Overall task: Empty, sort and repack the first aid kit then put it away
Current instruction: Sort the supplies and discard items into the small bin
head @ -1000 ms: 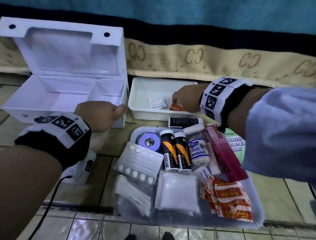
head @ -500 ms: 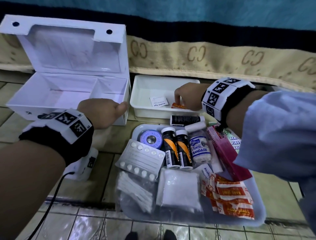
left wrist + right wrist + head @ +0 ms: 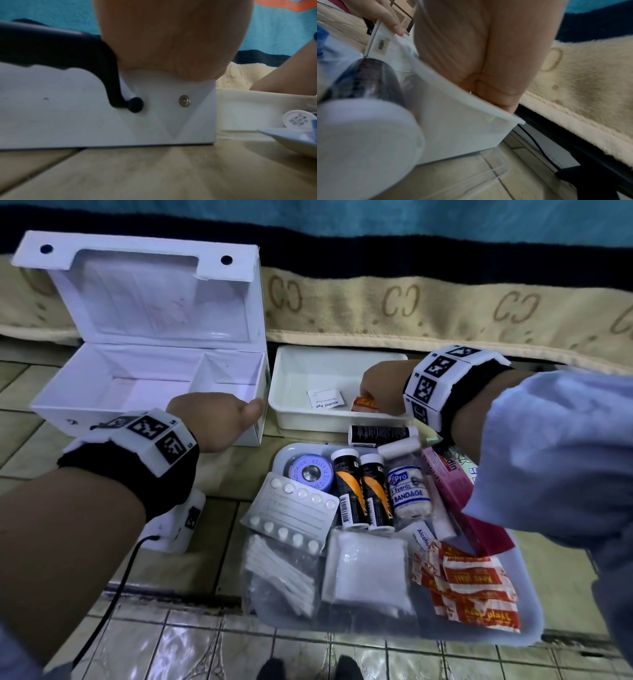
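Note:
The white first aid box (image 3: 102, 422) stands open on the floor at the left, lid up, its compartments bare. My left hand (image 3: 219, 419) grips its front right corner, with the thumb along the rim; the left wrist view shows the palm (image 3: 171, 40) over the front wall (image 3: 68, 115). My right hand (image 3: 380, 388) reaches into the small white tray (image 3: 325, 422). Its fingertips are at an orange plaster strip (image 3: 364, 405), beside an alcohol pad (image 3: 324, 400). The tray rim (image 3: 462, 108) hides those fingertips in the right wrist view.
A large clear tray (image 3: 527, 611) in front holds a blister pack (image 3: 294, 511), tape roll (image 3: 310, 474), two tubes (image 3: 363, 491), bandage (image 3: 407, 487), gauze (image 3: 370, 573) and plasters (image 3: 472, 587). A beige blanket edge (image 3: 445, 302) runs behind. A white cabled device (image 3: 178, 522) lies under my left wrist.
The right hand has dipped slightly lower over the plaster strip in the small tray. The left hand stays on the box corner.

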{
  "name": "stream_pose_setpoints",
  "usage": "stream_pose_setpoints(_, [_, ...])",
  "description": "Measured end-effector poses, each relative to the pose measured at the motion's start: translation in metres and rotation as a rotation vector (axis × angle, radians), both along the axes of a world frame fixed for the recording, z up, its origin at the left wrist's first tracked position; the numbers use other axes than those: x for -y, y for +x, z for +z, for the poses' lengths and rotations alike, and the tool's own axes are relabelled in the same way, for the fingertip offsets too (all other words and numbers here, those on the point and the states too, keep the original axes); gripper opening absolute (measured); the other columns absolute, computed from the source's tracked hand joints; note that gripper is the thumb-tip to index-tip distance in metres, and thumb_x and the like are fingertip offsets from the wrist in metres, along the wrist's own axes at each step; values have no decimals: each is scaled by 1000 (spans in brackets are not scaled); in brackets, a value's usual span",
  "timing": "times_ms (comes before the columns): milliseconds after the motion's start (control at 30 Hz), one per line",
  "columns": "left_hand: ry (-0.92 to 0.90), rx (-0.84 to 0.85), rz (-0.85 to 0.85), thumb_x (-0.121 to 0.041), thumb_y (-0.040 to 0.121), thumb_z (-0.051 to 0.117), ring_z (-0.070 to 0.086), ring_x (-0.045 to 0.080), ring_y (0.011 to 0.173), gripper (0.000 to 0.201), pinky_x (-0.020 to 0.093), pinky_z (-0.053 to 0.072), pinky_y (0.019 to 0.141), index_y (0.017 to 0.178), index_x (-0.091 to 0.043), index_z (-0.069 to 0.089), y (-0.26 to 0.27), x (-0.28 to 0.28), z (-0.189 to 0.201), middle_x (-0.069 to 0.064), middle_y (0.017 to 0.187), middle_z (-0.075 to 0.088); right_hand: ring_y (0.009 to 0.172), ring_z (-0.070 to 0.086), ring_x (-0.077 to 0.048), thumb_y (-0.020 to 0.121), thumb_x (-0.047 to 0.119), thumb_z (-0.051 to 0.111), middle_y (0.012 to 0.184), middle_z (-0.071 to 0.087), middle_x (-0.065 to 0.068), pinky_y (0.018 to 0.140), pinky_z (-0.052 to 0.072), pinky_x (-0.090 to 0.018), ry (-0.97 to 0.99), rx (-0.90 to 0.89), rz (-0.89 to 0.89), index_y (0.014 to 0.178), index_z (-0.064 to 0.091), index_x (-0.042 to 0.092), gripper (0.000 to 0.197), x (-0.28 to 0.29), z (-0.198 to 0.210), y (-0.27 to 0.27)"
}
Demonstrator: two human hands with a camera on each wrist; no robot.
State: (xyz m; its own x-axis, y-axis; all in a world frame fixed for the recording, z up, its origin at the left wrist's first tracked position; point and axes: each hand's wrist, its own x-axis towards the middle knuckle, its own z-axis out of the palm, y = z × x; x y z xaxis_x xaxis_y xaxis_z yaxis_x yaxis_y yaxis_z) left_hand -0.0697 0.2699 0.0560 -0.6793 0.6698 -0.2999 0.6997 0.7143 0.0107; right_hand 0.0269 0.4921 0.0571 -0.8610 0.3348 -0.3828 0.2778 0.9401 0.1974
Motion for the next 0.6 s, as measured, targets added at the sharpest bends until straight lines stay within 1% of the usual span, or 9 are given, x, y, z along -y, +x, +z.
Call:
stream_pose_setpoints(33, [14,8,6,-41,101,15,56,31,102,35,36,40,81,94,-20,42,1,0,0,15,111,61,74,50,-25,93,8,48,119,62,-19,59,35,-22,10,20,6,106,64,-1,23,0,-1,-1])
stream_pose_setpoints(100, [41,24,30,-39,101,16,57,31,102,26,40,44,87,91,-25,37,2,-1,0,14,111,61,70,50,-24,94,4,44,117,63,-20,53,26,-21,-3,-7,-11,88,63,-1,21,1,3,-2])
stream_pose_setpoints(133, [45,27,36,-39,101,17,57,31,101,27,40,44,88,91,-25,37,2,-1,0,14,110,61,71,46,-21,94,5,45,112,64,-20,53,26,-22,-18,-37,-23,88,62,-1,19,3,9,0])
stream_pose_setpoints(233, [10,2,-2,-43,100,14,56,31,100,42,38,41,85,93,-18,47,2,-1,-1,14,108,62,82,45,-20,94,6,46,103,62,-16,70,32,-25,-40,-219,-41,107,60,-1,21,-2,40,12])
stream_pose_setpoints(300, [6,-12,-16,-46,99,12,55,30,101,52,37,40,86,96,-15,53,0,-1,-1,14,109,61,83,47,-22,93,11,51,100,62,-9,72,35,-28,-62,-315,-34,110,59,5,20,0,64,27])
stream_pose_setpoints(367, [4,-10,-10,-48,98,12,55,31,103,60,37,39,87,107,-11,57,0,0,-1,15,112,61,75,47,-21,90,17,58,85,57,-1,71,32,-26,-83,-362,-5,109,62,13,20,10,89,53])
stream_pose_setpoints(467, [11,8,5,-49,98,13,53,32,107,61,39,38,92,118,-10,55,-1,-2,-2,16,119,59,60,56,-11,79,23,72,65,64,8,61,40,-28,-235,-332,-23,88,66,24,11,26,113,108])
stream_pose_setpoints(533, [19,15,21,-52,96,12,52,32,109,66,38,37,92,117,-10,57,-3,-2,-3,16,121,58,57,60,-3,70,23,78,62,69,13,56,43,-19,-361,-285,-88,75,66,27,13,38,114,144])
stream_pose_setpoints(600, [33,18,44,-57,93,11,52,31,108,72,37,35,90,112,-9,61,-6,-3,-5,16,120,59,59,61,4,72,25,76,61,65,25,60,44,-13,-392,-219,-156,70,65,32,13,48,101,175])
